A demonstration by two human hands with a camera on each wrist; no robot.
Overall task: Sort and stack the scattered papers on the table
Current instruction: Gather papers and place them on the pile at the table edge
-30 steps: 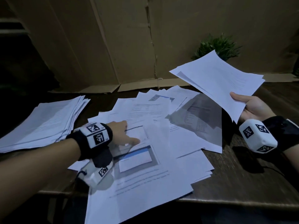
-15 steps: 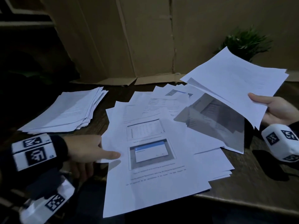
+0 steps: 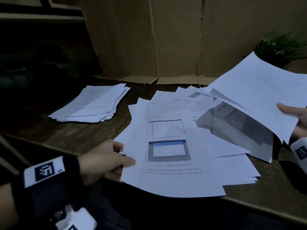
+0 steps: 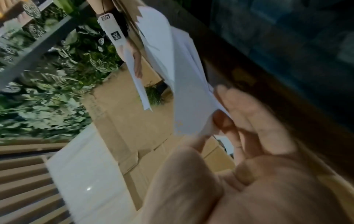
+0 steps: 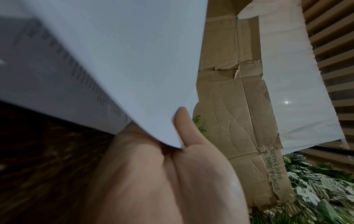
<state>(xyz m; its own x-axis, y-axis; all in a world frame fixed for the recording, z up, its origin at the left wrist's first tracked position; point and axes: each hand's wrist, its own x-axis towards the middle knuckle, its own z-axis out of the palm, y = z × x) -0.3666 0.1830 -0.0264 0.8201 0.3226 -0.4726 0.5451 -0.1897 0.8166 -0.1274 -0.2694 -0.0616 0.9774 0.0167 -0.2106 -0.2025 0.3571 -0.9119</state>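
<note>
From the head view, the step in hand was judged to be the picking of one more sheet: the left hand [image 3: 106, 161] was seen at the left edge of the top sheet [image 3: 169, 156] of the scattered papers [image 3: 224, 155], thumb above and fingers below, so that the edge was pinched. A neat stack [image 3: 93, 103] lay left of the scattered papers on the table [image 3: 79, 135], and a sheaf [image 3: 259, 95] was held up to their right by the right hand [image 3: 297, 117]. The top sheet showed two printed screenshots and lines of text, its near end overhanging the table's edge. The next move was judged to call for a clean lift without the sheets beneath being dragged. In the left wrist view, the sheet's edge [image 4: 193, 109] was seen nipped between thumb and fingers [image 4: 249, 115], though blurred. In the right wrist view, the sheaf [image 5: 114, 60] was clamped by the thumb [image 5: 184, 127] against the palm.
</note>
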